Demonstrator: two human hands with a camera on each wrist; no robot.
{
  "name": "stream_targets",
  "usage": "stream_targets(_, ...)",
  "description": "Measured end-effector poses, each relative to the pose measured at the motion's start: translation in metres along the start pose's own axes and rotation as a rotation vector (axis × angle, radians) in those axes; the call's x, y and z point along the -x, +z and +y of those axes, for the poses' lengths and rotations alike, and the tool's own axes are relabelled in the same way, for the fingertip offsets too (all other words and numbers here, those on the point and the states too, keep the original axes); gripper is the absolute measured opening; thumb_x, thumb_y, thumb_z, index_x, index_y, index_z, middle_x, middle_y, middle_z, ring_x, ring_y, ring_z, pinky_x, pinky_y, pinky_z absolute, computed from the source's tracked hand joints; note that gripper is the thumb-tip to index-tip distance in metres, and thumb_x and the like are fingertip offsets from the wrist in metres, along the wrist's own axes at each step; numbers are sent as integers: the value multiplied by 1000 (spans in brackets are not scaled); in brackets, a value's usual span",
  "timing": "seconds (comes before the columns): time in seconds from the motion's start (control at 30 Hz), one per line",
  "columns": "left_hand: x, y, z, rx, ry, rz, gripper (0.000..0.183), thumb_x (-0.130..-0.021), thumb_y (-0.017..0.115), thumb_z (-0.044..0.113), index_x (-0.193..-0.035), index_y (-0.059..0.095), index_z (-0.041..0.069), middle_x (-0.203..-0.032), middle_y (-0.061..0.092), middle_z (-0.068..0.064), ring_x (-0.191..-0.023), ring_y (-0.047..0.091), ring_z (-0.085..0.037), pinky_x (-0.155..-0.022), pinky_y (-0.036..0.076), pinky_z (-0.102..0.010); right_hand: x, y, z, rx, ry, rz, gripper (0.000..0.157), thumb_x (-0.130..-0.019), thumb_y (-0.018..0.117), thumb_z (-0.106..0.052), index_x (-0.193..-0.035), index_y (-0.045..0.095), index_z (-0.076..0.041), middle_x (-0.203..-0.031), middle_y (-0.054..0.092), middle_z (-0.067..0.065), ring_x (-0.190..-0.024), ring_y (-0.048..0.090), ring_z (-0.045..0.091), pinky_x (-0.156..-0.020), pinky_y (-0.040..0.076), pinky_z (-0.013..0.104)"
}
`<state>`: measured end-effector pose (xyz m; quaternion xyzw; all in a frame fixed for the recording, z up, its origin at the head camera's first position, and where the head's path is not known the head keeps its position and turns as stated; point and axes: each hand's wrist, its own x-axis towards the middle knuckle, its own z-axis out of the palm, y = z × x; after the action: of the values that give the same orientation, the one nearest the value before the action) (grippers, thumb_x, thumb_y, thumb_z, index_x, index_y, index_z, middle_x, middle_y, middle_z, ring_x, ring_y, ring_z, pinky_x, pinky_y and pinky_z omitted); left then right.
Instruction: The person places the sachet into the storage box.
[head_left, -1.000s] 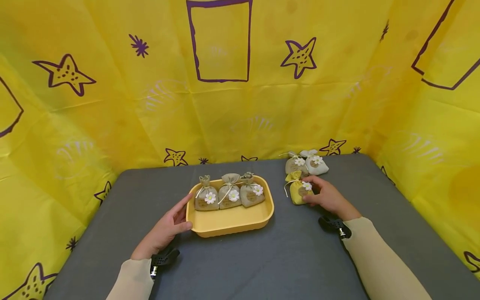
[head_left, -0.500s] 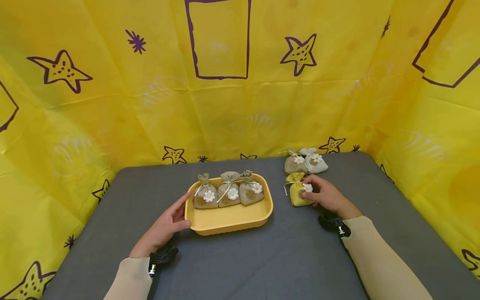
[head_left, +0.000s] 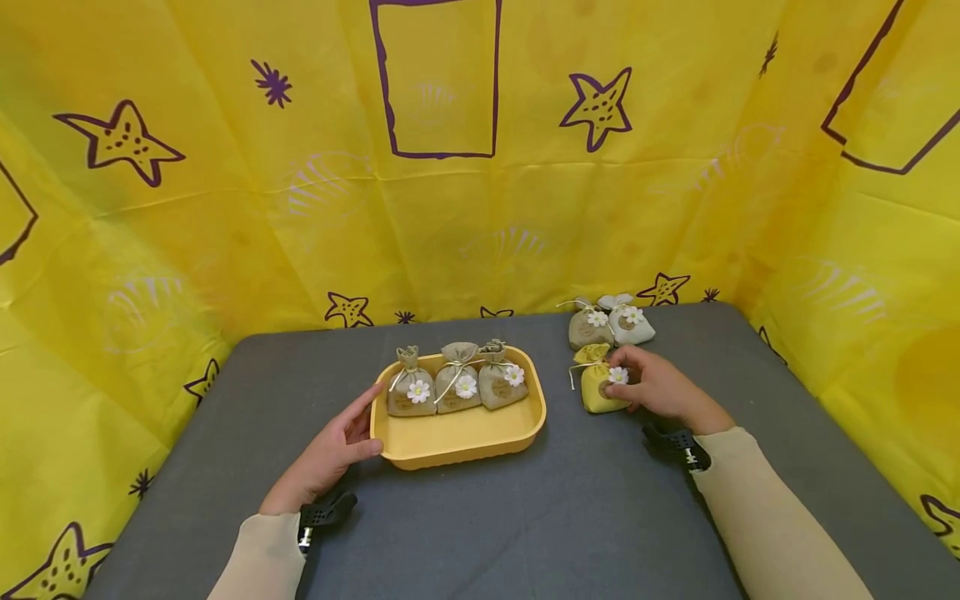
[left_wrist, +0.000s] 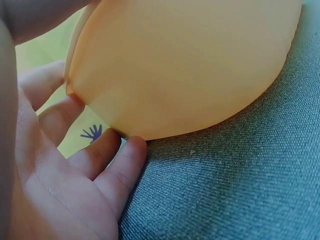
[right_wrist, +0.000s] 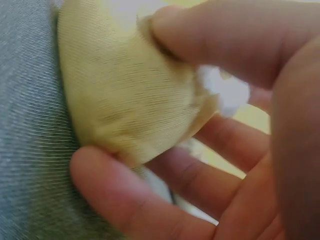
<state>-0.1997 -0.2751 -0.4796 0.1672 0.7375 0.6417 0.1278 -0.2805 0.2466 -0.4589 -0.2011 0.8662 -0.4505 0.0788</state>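
Observation:
In the head view my left hand (head_left: 322,462) holds the left end of a yellow tray (head_left: 465,446). The left wrist view shows curled fingers (left_wrist: 120,172) against the tray's outer wall (left_wrist: 190,75). Three grey-brown drawstring sachets (head_left: 458,392) with white flowers stand in a row along the tray's back side. To the right, my right hand (head_left: 663,387) pinches a yellow drawstring sachet (head_left: 595,396) by its right side, near its flower. Its thumb (right_wrist: 195,37) presses the sachet's cloth in the right wrist view, with the other fingers around the edge.
Behind the yellow sachet, a brown sachet (head_left: 588,333) and a white sachet (head_left: 636,335) lie close together near the back edge of the grey table (head_left: 480,533). Yellow cloth (head_left: 450,217) with purple drawings hangs around the back and sides.
My right thumb has come onto the front of the yellow sachet, and the sachet has shifted slightly right with the hand. The left hand and tray stay in place; the head view dipped slightly.

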Motion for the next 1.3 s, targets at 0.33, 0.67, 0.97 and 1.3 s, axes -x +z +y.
stream_targets(0.33,-1,0,2,-5,-7,-1,81,-98,64,8,-161,16,18,-165,10,-12,-146,23,-35,-102,41,-27,6,-15,-7,327,-65,-3,48,-88,78,-35,-131,66,-16,-115,69,0,-78,59,17,-70,50,36)
stream_targets(0.67,0,-2,1,4,6,0,81,-98,64,7,-161,15,17,-165,9,-12,-146,22,-36,-101,41,-27,8,-31,-8,327,17,40,49,-89,77,-33,-131,67,-11,-78,69,-8,-71,55,18,-61,45,34)
stream_targets(0.97,2,-1,0,18,25,-4,80,-97,64,6,-161,16,16,-165,10,-13,-146,22,-36,-102,40,-27,16,-27,-66,241,-19,214,49,-87,78,-39,-128,71,-14,-76,66,-1,-72,55,23,-57,45,32)
stream_targets(1.3,1,2,0,21,9,5,80,-97,65,8,-161,17,16,-165,9,-13,-146,22,-35,-102,40,-26,4,32,-119,176,-191,214,39,-86,80,-29,-122,73,-16,-121,68,3,-95,64,18,-77,54,39)
